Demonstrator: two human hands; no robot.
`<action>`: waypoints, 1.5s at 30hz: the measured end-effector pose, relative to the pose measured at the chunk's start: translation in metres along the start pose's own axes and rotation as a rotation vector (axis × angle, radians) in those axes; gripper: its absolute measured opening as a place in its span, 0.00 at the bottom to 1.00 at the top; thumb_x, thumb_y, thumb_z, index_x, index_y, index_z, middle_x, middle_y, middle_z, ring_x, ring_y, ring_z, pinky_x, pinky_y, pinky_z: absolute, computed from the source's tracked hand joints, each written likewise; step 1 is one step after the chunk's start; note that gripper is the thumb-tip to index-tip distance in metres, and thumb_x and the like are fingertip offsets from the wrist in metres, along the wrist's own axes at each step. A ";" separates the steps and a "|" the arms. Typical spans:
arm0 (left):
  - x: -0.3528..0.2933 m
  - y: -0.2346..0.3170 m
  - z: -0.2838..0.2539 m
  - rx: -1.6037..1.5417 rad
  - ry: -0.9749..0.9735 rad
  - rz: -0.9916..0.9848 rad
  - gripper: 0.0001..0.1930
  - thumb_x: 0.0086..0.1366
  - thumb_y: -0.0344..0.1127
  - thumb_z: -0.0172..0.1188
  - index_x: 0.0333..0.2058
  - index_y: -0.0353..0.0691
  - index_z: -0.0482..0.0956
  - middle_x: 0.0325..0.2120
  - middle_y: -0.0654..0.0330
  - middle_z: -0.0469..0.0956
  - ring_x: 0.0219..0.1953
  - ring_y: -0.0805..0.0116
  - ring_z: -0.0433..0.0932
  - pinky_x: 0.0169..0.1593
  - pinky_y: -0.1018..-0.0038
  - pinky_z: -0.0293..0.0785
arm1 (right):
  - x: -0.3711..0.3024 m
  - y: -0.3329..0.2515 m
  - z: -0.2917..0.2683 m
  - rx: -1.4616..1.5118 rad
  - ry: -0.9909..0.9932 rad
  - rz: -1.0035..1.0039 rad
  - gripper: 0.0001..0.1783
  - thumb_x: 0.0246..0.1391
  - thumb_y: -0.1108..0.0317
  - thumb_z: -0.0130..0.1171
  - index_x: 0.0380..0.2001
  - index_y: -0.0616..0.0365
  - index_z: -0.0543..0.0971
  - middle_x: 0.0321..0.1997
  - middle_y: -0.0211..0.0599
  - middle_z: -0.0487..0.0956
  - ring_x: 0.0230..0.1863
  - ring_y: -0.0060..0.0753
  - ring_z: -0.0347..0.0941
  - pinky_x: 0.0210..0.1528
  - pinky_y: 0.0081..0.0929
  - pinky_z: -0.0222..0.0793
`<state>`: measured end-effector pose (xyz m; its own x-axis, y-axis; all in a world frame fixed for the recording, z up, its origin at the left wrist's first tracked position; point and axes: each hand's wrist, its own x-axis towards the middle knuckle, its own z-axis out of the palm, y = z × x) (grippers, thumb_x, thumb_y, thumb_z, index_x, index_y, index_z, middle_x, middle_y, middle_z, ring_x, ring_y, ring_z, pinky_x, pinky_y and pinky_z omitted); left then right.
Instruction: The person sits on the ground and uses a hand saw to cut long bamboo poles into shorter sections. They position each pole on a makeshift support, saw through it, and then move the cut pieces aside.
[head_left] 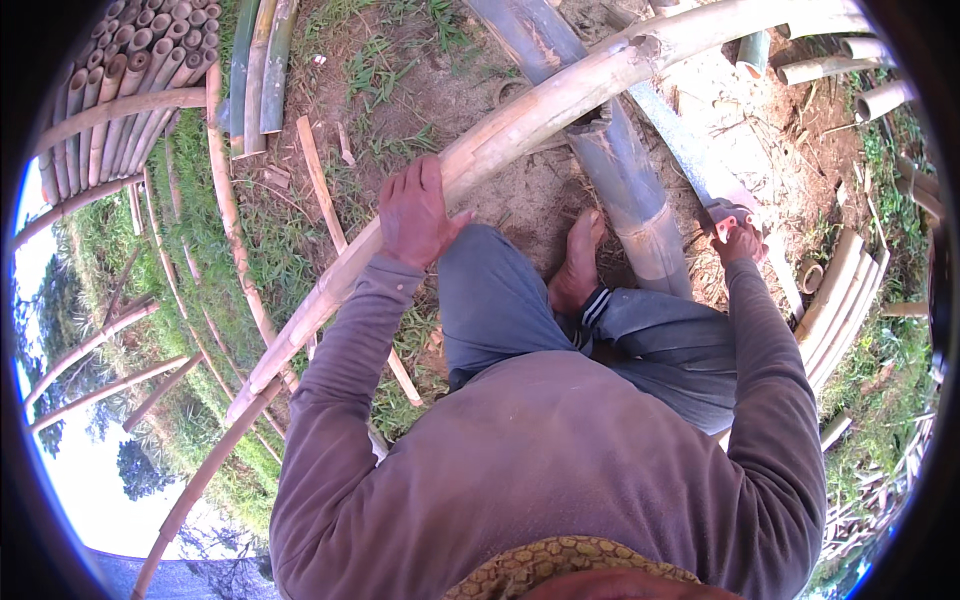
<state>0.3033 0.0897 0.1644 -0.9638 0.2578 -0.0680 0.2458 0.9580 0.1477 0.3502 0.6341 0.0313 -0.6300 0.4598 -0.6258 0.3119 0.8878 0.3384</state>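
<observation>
A long pale bamboo pole [520, 125] runs slantwise in front of me, from the lower left to the upper right. My left hand [412, 212] is closed over its top, just left of my bent knee. In my right hand [742, 243] is the red handle of a handsaw [690, 150]. The saw's wide grey blade slants away to the upper left, its far end meeting the pole's near edge; I cannot tell whether the teeth are in the bamboo. Beneath the pole lies a thick grey-green bamboo trunk [630, 195], crossing it, with a broken notch where they meet.
My bare foot [578, 260] is beside the thick trunk. Split bamboo pieces [835, 300] lie by my right arm, and cut bamboo lengths [825, 68] at the far right. A bamboo stack [130, 75] fills the far left, near a pole fence [228, 210]. A bamboo strip [320, 185] lies on the grass.
</observation>
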 end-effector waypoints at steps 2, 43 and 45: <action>0.004 0.001 0.007 -0.003 0.033 -0.013 0.49 0.46 0.50 0.85 0.62 0.39 0.68 0.50 0.48 0.81 0.49 0.45 0.83 0.59 0.52 0.73 | -0.007 0.010 0.007 0.032 -0.026 -0.035 0.29 0.58 0.43 0.72 0.60 0.42 0.84 0.76 0.31 0.73 0.80 0.34 0.59 0.78 0.52 0.55; 0.013 -0.005 0.005 0.091 -0.091 -0.052 0.34 0.57 0.49 0.78 0.52 0.39 0.67 0.42 0.48 0.86 0.45 0.47 0.88 0.49 0.51 0.84 | -0.355 -0.007 0.003 0.861 0.672 -0.875 0.30 0.59 0.77 0.68 0.66 0.61 0.79 0.41 0.52 0.87 0.40 0.51 0.88 0.40 0.39 0.82; 0.013 -0.006 0.004 0.093 -0.087 -0.046 0.35 0.57 0.49 0.79 0.52 0.40 0.67 0.41 0.49 0.87 0.44 0.46 0.88 0.48 0.52 0.85 | -0.354 -0.008 0.005 0.853 0.694 -0.880 0.30 0.59 0.77 0.68 0.66 0.60 0.79 0.40 0.52 0.87 0.39 0.52 0.88 0.39 0.40 0.81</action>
<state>0.2901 0.0878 0.1586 -0.9627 0.2192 -0.1587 0.2137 0.9756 0.0508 0.5742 0.4647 0.2469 -0.9813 -0.1243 0.1469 -0.1907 0.7285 -0.6579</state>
